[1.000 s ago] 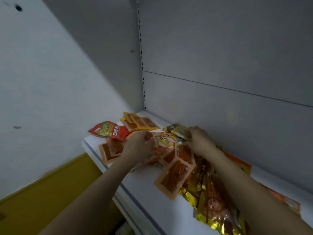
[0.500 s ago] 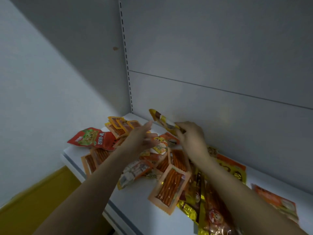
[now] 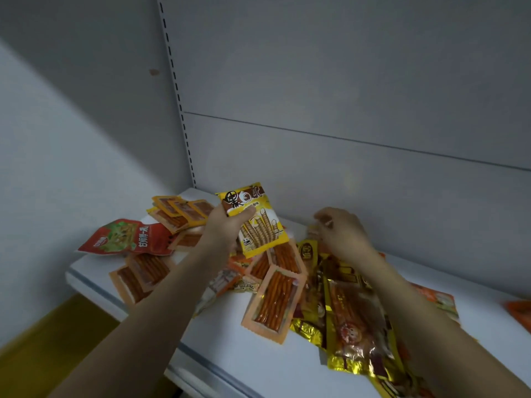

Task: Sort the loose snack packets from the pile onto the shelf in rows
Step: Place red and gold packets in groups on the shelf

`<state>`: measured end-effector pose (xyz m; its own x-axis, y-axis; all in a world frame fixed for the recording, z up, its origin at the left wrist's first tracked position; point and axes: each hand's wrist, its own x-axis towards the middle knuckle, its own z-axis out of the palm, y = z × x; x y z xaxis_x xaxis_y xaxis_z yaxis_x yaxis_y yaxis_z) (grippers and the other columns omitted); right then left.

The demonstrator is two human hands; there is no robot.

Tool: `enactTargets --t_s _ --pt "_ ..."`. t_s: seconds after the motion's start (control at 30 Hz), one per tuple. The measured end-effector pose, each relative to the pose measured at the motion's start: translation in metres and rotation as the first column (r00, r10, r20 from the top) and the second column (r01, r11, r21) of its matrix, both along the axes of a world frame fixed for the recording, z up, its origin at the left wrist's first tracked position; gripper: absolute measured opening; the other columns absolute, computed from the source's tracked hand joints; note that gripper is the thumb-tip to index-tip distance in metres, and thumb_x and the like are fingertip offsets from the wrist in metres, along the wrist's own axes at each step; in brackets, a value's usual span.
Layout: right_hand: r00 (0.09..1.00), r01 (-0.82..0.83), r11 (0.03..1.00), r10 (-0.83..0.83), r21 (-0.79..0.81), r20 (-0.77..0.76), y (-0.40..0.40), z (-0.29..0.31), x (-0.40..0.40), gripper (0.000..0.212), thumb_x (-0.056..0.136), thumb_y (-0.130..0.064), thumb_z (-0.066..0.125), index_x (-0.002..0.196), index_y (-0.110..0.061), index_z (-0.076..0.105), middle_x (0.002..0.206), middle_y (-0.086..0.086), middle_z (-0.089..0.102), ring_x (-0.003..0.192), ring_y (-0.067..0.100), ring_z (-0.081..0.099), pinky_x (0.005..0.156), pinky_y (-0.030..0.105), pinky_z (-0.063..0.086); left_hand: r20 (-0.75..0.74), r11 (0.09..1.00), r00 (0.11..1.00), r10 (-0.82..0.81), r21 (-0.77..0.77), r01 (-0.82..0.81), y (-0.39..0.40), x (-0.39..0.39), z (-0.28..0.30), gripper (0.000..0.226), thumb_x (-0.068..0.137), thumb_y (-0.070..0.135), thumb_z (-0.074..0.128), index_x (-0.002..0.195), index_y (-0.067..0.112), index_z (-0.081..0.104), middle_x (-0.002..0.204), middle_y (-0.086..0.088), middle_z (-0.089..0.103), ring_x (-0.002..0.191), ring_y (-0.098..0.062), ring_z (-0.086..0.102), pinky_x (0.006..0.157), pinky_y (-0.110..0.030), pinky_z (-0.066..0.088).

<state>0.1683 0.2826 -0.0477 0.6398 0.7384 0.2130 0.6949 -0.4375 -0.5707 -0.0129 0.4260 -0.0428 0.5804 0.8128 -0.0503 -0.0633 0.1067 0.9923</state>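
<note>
My left hand [image 3: 222, 228] grips a yellow egg-roll packet [image 3: 254, 221], its printed Chinese characters unreadable to me, above the snack pile [image 3: 275, 282] near the shelf [image 3: 258, 366]'s back-left corner. My right hand [image 3: 342, 232] hovers over gold packets [image 3: 353, 326], fingers curled, holding nothing I can see.

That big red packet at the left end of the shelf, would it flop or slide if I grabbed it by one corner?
The red packet looks like thin, glossy film, so it probably sags and may slip in a pinch. It lies nearly flat on the shelf, so it is likely light.
</note>
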Motion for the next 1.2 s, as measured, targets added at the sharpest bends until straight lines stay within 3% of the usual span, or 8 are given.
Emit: enactTargets --t_s 0.2,0.3,0.43,0.6,0.77,0.87,1.0,1.2 --pt "0.977 -0.205 0.937 0.179 -0.282 -0.115 -0.039 -0.008 0.015 0.045 0.087 -0.033 0.074 0.130 -0.025 0.063 0.125 -0.013 0.062 0.111 0.008 0.057 0.085 0.020 0.045 -0.128 0.991 0.983 -0.128 0.033 0.133 -0.040 0.007 -0.005 0.023 0.092 0.022 0.072 0.113 0.023 0.064 0.106 0.003 0.077 0.099 -0.019 0.073 0.095 -0.049 0.055" --pt "0.993 -0.117 0.931 0.116 -0.346 -0.024 -0.054 -0.009 0.010 0.061 0.079 -0.041 0.080 0.133 -0.022 0.060 0.128 -0.001 0.061 0.118 0.021 0.057 0.097 0.035 0.047 -0.172 0.973 0.959 -0.224 0.011 0.229 -0.060 0.006 -0.014 0.027 0.093 0.019 0.071 0.118 0.022 0.060 0.110 0.002 0.074 0.099 -0.015 0.072 0.094 -0.042 0.055" --pt "0.995 -0.042 0.934 0.074 -0.354 0.075 -0.076 -0.017 0.001 0.061 0.076 -0.028 0.083 0.133 -0.024 0.060 0.122 0.006 0.061 0.109 0.025 0.057 0.085 0.028 0.044 -0.215 0.944 0.926 -0.311 0.046 0.328 -0.082 0.004 -0.028 0.023 0.096 0.012 0.066 0.105 0.030 0.055 0.103 0.007 0.072 0.080 0.009 0.068 0.070 -0.015 0.052" --pt "0.974 0.159 0.953 -0.109 -0.259 0.197 -0.113 -0.030 -0.003 0.039 0.076 0.007 0.062 0.110 -0.010 0.066 0.107 0.012 0.059 0.106 0.033 0.054 0.079 0.038 0.045 -0.261 0.937 0.926 -0.273 0.146 0.318 -0.088 0.005 -0.035 0.020 0.096 0.014 0.066 0.103 0.028 0.054 0.104 0.008 0.070 0.095 -0.009 0.069 0.072 -0.026 0.051" --pt "0.920 0.336 0.905 -0.255 -0.262 0.298 -0.155 -0.029 -0.019 0.053 0.079 0.008 0.052 0.125 -0.016 0.060 0.123 0.010 0.052 0.119 0.033 0.044 0.085 0.041 0.044 -0.280 0.939 0.931 -0.236 0.180 0.292 -0.088 0.006 -0.038 0.023 0.097 0.018 0.066 0.116 0.021 0.053 0.103 0.008 0.068 0.088 -0.006 0.066 0.062 -0.024 0.046" --pt "0.890 0.422 0.888 -0.369 -0.181 0.267 -0.175 -0.028 -0.036 0.048 0.090 -0.005 0.056 0.136 -0.019 0.053 0.136 0.008 0.049 0.126 0.031 0.041 0.095 0.045 0.044 -0.283 0.938 0.934 -0.216 0.206 0.279 -0.085 0.010 -0.045 0.028 0.096 0.018 0.067 0.120 0.014 0.053 0.107 0.001 0.068 0.091 -0.013 0.067 0.063 -0.025 0.046" --pt "0.917 0.396 0.850 -0.345 -0.348 0.200 -0.191 -0.035 -0.067 0.064 0.092 -0.072 0.031 0.140 -0.032 0.048 0.142 -0.001 0.044 0.132 0.029 0.038 0.105 0.046 0.038 -0.277 0.939 0.939 -0.202 0.219 0.266 -0.085 0.010 -0.051 0.032 0.095 0.018 0.067 0.124 0.012 0.054 0.111 -0.001 0.069 0.100 -0.020 0.067 0.065 -0.025 0.046" --pt "0.928 0.369 0.872 -0.367 -0.322 0.068 -0.211 -0.039 -0.083 0.043 0.096 -0.043 0.057 0.136 -0.029 0.051 0.141 0.001 0.050 0.128 0.027 0.042 0.106 0.043 0.037 -0.272 0.926 0.937 -0.217 0.245 0.286 -0.093 0.006 -0.041 0.026 0.097 0.014 0.064 0.121 0.012 0.053 0.103 0.001 0.065 0.079 -0.004 0.058 0.058 -0.023 0.039"
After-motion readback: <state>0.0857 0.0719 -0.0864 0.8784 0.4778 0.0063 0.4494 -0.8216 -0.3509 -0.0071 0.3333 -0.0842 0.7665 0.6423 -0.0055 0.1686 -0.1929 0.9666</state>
